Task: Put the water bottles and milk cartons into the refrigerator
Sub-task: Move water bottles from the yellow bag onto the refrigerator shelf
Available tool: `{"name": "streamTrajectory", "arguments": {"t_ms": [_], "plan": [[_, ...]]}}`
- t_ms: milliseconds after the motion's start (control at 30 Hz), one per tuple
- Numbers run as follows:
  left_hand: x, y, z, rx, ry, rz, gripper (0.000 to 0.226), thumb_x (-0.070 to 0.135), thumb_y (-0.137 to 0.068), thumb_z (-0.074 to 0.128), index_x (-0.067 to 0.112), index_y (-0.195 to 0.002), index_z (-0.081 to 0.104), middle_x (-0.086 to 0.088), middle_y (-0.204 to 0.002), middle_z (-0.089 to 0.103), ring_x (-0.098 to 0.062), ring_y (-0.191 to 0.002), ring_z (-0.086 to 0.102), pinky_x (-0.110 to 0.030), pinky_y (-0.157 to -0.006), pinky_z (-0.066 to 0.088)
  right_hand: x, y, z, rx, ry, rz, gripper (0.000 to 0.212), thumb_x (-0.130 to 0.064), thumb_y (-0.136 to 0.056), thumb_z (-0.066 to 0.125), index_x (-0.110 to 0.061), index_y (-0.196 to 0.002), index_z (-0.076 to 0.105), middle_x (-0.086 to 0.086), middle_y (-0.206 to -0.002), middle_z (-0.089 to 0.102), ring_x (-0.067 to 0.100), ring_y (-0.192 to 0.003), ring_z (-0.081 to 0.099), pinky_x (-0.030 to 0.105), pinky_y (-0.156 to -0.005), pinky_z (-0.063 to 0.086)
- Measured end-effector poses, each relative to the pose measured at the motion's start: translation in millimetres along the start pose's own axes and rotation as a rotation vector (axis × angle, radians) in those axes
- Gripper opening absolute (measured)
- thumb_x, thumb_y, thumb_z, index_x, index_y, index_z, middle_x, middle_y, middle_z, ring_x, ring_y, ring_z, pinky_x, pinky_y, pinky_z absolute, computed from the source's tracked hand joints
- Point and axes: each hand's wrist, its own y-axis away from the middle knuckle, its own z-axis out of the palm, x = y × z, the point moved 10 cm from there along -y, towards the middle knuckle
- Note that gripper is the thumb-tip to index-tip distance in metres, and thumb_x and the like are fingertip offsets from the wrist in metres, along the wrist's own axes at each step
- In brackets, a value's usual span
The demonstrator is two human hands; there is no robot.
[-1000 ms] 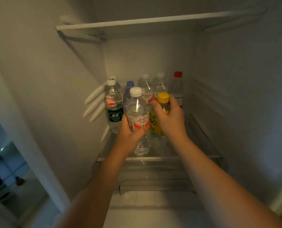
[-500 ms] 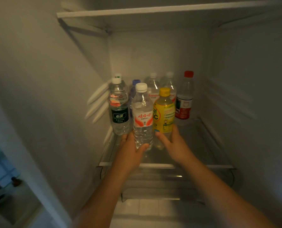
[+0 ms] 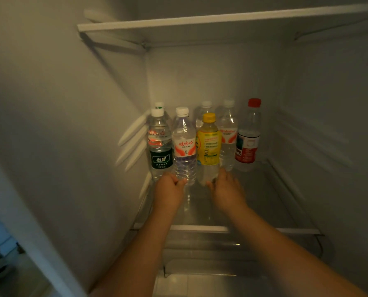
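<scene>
Dim white walls of a refrigerator (image 3: 200,82) enclose a glass shelf (image 3: 269,202), with a white upper shelf (image 3: 200,20) above it and a clear drawer (image 3: 200,254) below its front edge. Ribbed rails (image 3: 133,133) stick out from the left wall.

7 bottles show, all upright and grouped toward the back-left of the glass shelf. The green-label water bottle (image 3: 160,146) stands nearest the left wall, with another white-capped bottle (image 3: 159,105) mostly hidden behind it. Just beside it is the red-and-white-label water bottle (image 3: 184,146), and touching that one's right side is the yellow-capped bottle (image 3: 208,144). Behind these 2 stand a clear bottle (image 3: 206,105), of which little more than the cap shows, and a second red-and-white-label bottle (image 3: 228,133). The red-capped bottle (image 3: 248,136) stands furthest right, near the back edge.

Both forearms reach in over the shelf's front edge. The left hand (image 3: 170,189) has its fingers curled round the base of the red-and-white-label water bottle, gripping it as it stands on the shelf. The right hand (image 3: 227,189) holds the base of the yellow-capped bottle between thumb and fingers; that bottle's bottom also sits on the glass. The right half of the shelf lies well apart from both hands.
</scene>
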Motion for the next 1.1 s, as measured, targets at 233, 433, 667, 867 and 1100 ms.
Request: {"name": "streamTrajectory", "arguments": {"t_ms": [233,433,667,867,1100], "plan": [[-9,-10,-6,0.065,-0.281,-0.041,0.034,0.037,-0.095,0.059,0.01,-0.079,0.072,-0.012,-0.079,0.07,-0.029,-0.073,0.063,-0.029,-0.061,0.04,-8,-5,4,0.02,0.163,0.007,0.057,-0.043,-0.101,0.04,-0.013,-0.147,0.028,0.013,-0.138,0.042,0.035,-0.121,0.049,0.044,-0.093,0.044],[-9,-8,-6,0.056,-0.32,-0.03,0.035,0.041,-0.095,0.056,0.012,-0.082,0.071,-0.011,-0.081,0.07,-0.031,-0.079,0.065,-0.034,-0.068,0.049,-6,-4,4,0.001,0.15,0.014,0.064,-0.047,-0.1,0.041,-0.016,-0.153,0.021,0.013,-0.142,0.039,0.034,-0.125,0.047,0.045,-0.098,0.044],[-4,2,-7,-0.066,-0.165,-0.019,0.032,0.03,-0.096,0.058,0.011,-0.07,0.06,-0.016,-0.08,0.067,-0.033,-0.079,0.063,-0.029,-0.063,0.038,-11,18,4,-0.067,0.201,-0.019,0.057,-0.043,-0.097,0.045,-0.014,-0.145,0.034,0.012,-0.146,0.042,0.036,-0.129,0.041,0.043,-0.106,0.035],[1,58,6,-0.111,-0.196,0.182,0.028,0.027,-0.093,0.059,0.014,-0.118,0.06,-0.008,-0.114,0.065,-0.028,-0.107,0.06,-0.04,-0.091,0.049,-35,78,-12,-0.049,0.129,-0.17,0.049,-0.035,-0.095,0.045,-0.018,-0.141,0.043,0.012,-0.135,0.054,0.034,-0.121,0.05,0.04,-0.1,0.037],[-7,152,-22,0.247,-0.588,0.403,0.049,0.04,-0.097,0.031,0.022,-0.131,0.059,-0.006,-0.145,0.051,-0.032,-0.133,0.045,-0.052,-0.108,0.033,-34,159,-32,0.377,0.207,-0.283,0.049,-0.036,-0.09,0.04,-0.019,-0.132,0.057,0.005,-0.132,0.059,0.029,-0.125,0.051,0.051,-0.107,0.029]]}}
